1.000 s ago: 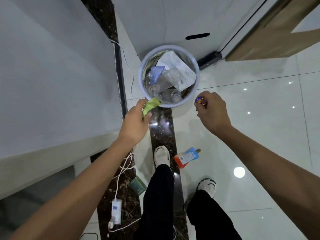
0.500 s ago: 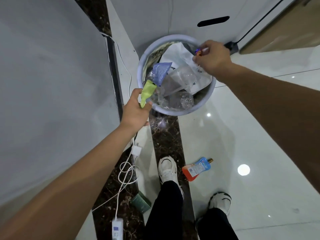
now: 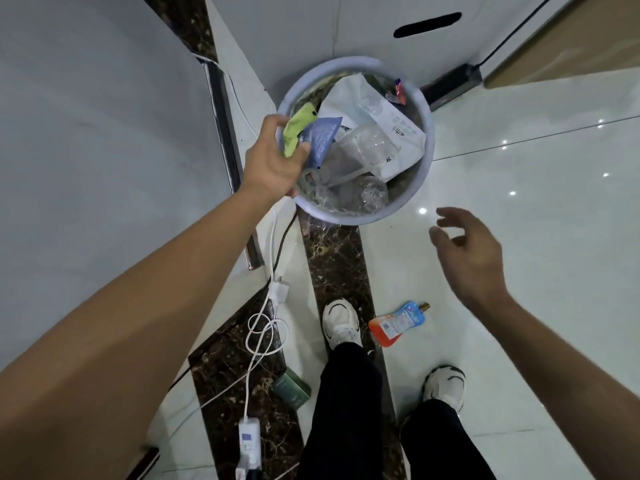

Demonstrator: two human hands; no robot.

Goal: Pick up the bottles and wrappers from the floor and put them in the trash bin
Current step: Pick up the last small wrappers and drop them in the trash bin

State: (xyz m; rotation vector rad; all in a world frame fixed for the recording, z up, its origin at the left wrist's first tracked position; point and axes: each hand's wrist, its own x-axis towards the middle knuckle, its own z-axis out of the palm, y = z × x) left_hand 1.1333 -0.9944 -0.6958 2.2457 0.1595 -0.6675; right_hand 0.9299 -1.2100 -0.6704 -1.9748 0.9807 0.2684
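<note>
1 green wrapper [image 3: 297,129] pinched in L hand [image 3: 273,168] over bin [image 3: 346,219] | R hand [image 3: 467,258] spread, empty

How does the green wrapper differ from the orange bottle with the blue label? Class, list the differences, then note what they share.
The green wrapper is pinched in the left hand over the trash bin; the orange bottle lies on its side on the floor beside a white shoe. The wrapper is thin and crumpled; the bottle keeps its shape and has a gold cap. Neither yet lies in the bin.
</note>
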